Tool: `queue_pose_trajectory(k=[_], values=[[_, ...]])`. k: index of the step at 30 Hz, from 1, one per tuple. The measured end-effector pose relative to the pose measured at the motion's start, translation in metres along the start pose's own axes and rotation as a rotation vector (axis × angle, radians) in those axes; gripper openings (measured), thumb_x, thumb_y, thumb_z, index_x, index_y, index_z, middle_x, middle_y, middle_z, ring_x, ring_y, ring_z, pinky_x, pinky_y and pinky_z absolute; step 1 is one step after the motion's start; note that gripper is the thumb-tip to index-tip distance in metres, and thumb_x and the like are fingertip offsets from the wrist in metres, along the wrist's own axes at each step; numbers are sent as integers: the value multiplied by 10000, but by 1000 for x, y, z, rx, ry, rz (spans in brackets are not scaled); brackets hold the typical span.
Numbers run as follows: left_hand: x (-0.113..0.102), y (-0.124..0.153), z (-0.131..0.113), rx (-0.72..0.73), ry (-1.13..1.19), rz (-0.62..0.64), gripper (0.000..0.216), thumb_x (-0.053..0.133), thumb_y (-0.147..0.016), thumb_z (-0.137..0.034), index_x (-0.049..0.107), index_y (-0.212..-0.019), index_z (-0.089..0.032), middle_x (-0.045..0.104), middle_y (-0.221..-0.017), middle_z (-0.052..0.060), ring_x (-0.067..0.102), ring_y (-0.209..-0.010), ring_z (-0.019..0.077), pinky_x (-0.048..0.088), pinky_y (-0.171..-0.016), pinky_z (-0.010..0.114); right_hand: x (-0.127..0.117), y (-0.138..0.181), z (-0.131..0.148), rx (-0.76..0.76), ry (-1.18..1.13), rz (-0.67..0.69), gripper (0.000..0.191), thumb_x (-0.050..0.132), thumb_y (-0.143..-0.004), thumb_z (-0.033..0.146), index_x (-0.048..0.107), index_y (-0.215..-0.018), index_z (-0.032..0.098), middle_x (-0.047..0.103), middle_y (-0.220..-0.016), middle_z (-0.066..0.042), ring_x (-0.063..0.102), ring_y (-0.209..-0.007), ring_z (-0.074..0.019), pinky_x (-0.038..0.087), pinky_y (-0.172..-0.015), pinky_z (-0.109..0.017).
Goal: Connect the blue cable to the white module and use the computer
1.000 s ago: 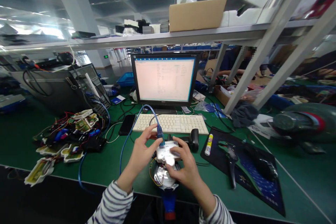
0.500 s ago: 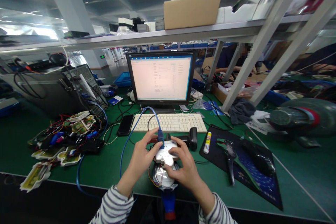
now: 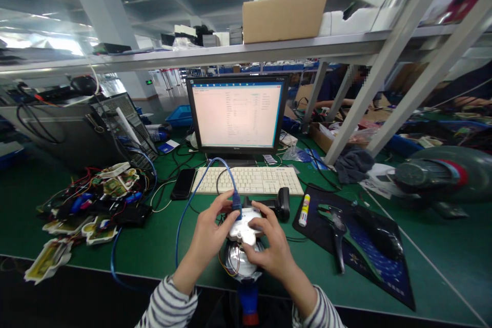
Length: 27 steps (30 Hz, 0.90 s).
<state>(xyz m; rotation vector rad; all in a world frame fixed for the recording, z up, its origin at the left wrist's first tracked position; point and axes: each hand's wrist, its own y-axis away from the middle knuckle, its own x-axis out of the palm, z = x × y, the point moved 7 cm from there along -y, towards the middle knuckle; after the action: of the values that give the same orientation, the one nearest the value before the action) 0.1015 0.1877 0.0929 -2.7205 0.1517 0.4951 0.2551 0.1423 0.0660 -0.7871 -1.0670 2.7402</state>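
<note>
The small white device (image 3: 246, 225) sits between both hands at the bench's near edge — the left hand (image 3: 209, 236) pinches the blue plug (image 3: 236, 201) entering its 11 o'clock corner, apparently upright, while the right hand (image 3: 271, 248) curls closed around its 4 o'clock side.

keyboard (image 3: 248, 180) before monitor (image 3: 237, 115), phone (image 3: 183, 183) to its left, glue stick (image 3: 304, 210) right
</note>
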Motion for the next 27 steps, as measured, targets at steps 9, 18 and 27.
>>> queue_pose_trajectory(k=[9,18,27], values=[[1,7,-2,108,-130,-50,388,599,-891,-296,558,-1274,-253,713,-1061,21,682,-954,152,549,-861,263,2,0,2,32,-25,4,311,662,-701,214,530,-983,212,469,-1358,-135,539,-1185,-247,553,-869,-362],[-2,10,4,268,-299,-111,408,619,-885,-283,525,-1282,-288,724,-1057,-2,704,-916,138,565,-808,211,-104,9,-43,77,398,-180,371,520,-920,390,511,-1258,237,488,-1395,-111,373,-1374,-260,407,-1063,-511],[2,10,-1,410,-299,-122,417,579,-902,-235,504,-1310,-278,728,-1058,16,713,-893,144,578,-780,195,-244,85,-186,111,859,-258,575,498,-743,719,739,-923,229,706,-939,-151,676,-791,-365,558,-659,-572]])
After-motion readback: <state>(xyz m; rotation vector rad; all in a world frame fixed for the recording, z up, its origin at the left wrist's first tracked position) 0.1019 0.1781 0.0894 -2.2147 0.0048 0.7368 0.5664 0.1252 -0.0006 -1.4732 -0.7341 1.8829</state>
